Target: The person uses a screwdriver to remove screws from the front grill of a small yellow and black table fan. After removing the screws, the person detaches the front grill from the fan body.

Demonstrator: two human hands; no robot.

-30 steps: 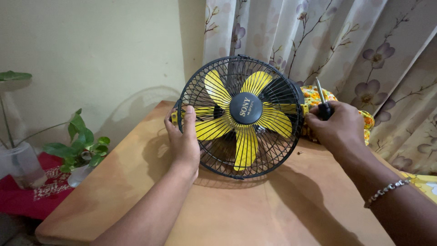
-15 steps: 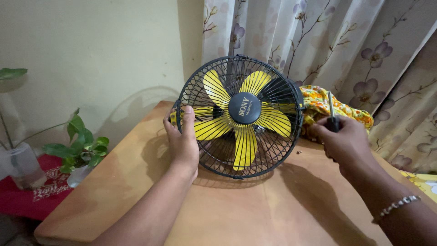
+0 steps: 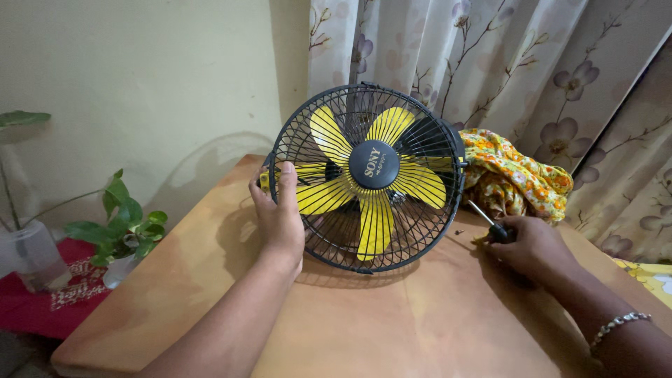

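On a wooden tabletop (image 3: 392,322) by floral curtains (image 3: 518,63), the left hand (image 3: 280,213) grips the upright fan (image 3: 367,178) cage; the right hand (image 3: 532,245) clasps a screwdriver (image 3: 486,220) beside patterned cloth (image 3: 518,178).

Dim, warm indoor light — soft shadows on wall (image 3: 210,161) and table (image 3: 392,315); edges slightly stretched.

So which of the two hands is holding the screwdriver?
The right hand, low on the table, grips the screwdriver; the left hand grips the fan guard.
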